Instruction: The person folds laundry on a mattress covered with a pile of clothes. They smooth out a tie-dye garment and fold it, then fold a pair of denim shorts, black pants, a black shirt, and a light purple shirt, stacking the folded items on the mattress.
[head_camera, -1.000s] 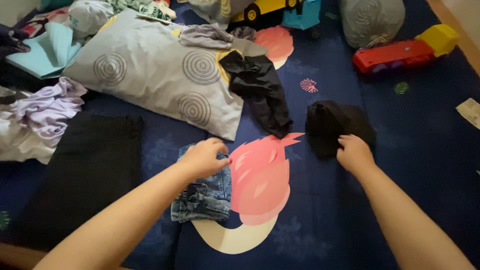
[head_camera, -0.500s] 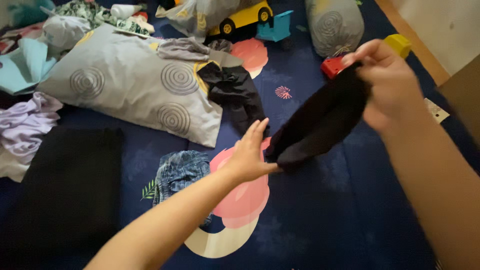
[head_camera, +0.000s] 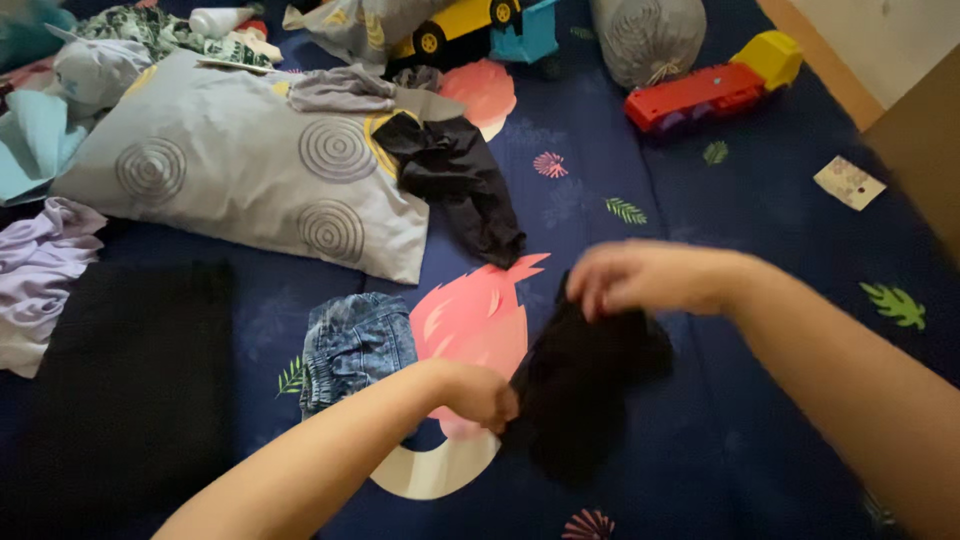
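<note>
1. Nearest, the left hand (head_camera: 478, 393) is closed on the lower left edge of a black garment (head_camera: 585, 385), and the right hand (head_camera: 640, 277) pinches its top edge; the garment lies bunched on the dark blue bedsheet (head_camera: 780, 330), partly over a pink printed shape.
2. Both hands are blurred, so single fingers are hard to make out.
3. Just left of the left forearm lies one small folded pair of jeans (head_camera: 355, 345), apart from the black garment.
4. Right of the garment the sheet is open up to one small card (head_camera: 848, 182) near the wooden edge.
5. At the left a flat black cloth (head_camera: 130, 380) is cut off by the frame, with a lilac garment (head_camera: 35, 275) beside it.
6. Farther off lies one grey pillow (head_camera: 230, 170) with ring patterns, a second black garment (head_camera: 455, 175) draped off its corner.
7. Farthest are a red and yellow toy (head_camera: 710, 85), a yellow toy truck (head_camera: 465, 22) cut off at the top, and a grey rolled bundle (head_camera: 645, 35).
</note>
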